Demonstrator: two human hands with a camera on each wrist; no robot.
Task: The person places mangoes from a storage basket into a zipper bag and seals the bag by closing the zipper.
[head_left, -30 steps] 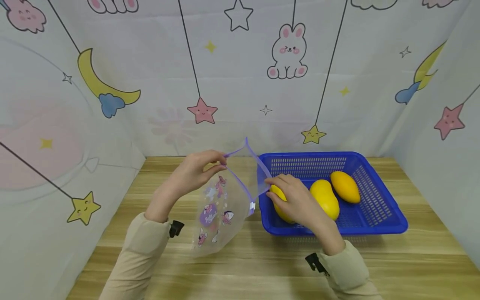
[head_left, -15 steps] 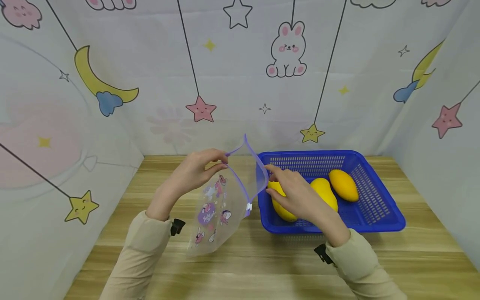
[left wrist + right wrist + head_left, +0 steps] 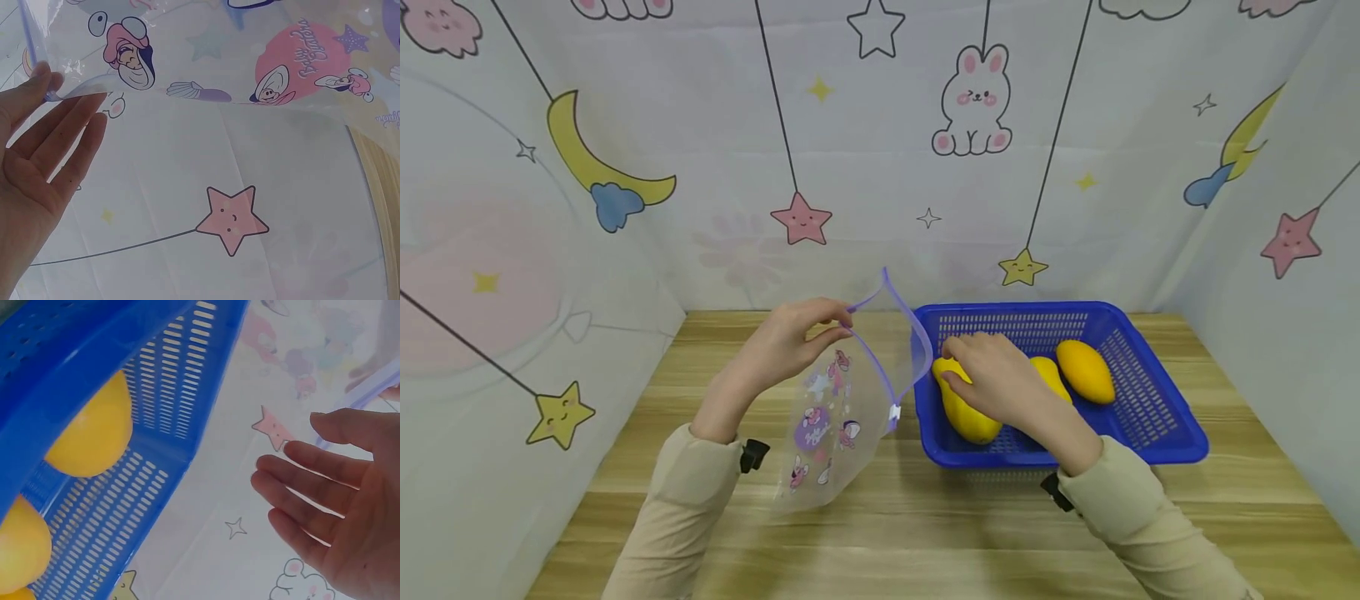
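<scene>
In the head view my left hand (image 3: 793, 342) pinches the purple-edged mouth of a clear printed slider zip bag (image 3: 842, 417). The bag's mouth gapes, and a white slider (image 3: 894, 412) sits at its near end. The left wrist view shows thumb and fingertips of the left hand (image 3: 47, 150) on the bag's edge. My right hand (image 3: 1000, 379) hovers over a blue basket (image 3: 1067, 457), bent fingers holding nothing. Directly below it lies a yellow pear-shaped fruit (image 3: 973, 417); the hand partly hides another yellow fruit (image 3: 1051, 377). An orange-yellow mango (image 3: 1086, 371) lies farther right.
The wooden table (image 3: 925, 533) extends in front of the bag and basket. A white cloth backdrop (image 3: 880, 167) with printed stars and a rabbit rises behind them, with similar cloth at both sides.
The right hand has let go of the bag's mouth and shifted right, over the left fruit in the basket. The left hand keeps its pinch on the bag.
</scene>
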